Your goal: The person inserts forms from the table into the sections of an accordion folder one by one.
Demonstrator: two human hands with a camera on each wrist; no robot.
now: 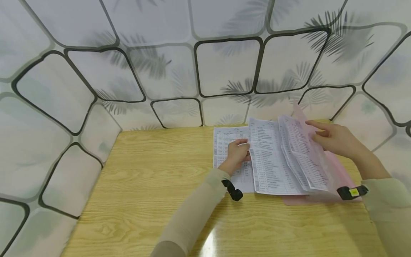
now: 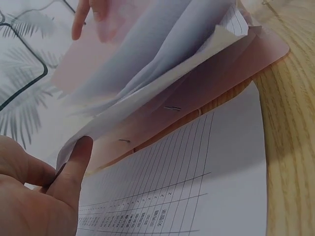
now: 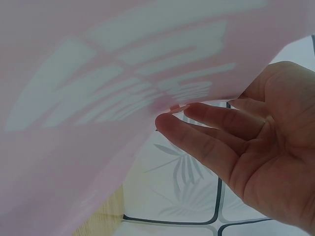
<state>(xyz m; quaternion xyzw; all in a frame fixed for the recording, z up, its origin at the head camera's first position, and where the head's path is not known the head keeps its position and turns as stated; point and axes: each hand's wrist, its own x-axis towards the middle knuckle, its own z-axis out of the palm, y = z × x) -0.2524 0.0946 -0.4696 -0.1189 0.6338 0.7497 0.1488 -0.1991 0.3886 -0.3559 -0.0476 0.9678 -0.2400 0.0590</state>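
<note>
A person's left hand (image 1: 237, 155) and right hand (image 1: 337, 140) handle a pink cover (image 1: 341, 173) and printed sheets (image 1: 274, 164) at a desk (image 1: 151, 175), the left fingers (image 2: 75, 169) closed in a pinch on a sheet's edge, the right fingers (image 3: 197, 145) nipped together at the tips on the rim of the cover. The sheets stand between the two sets of fingers, running from the left fingertips across to the right, where several leaves fan out just short of the right fingers; the pink cover slants upward beside them, with more pink resting on the desk below the right fingers. Under the left fingers lies a separate-looking bottom sheet (image 1: 242, 182), flat on the desk. The white pages carry dense columns of small dark print, and the bottom sheet is ruled in a grid; the leaves bow and curl, while the cover is smooth, pale and slightly glossy, streaked with light patches near the right fingers. Two metal staples (image 2: 172, 108) show on the pink just beyond the left fingertips. The print is too small to read, the number of leaves cannot be told, and much of the bottom sheet is hidden beneath the raised pages. The left wrist view cuts off the left hand at the edge, and the overlapping leaves above it blur together.
</note>
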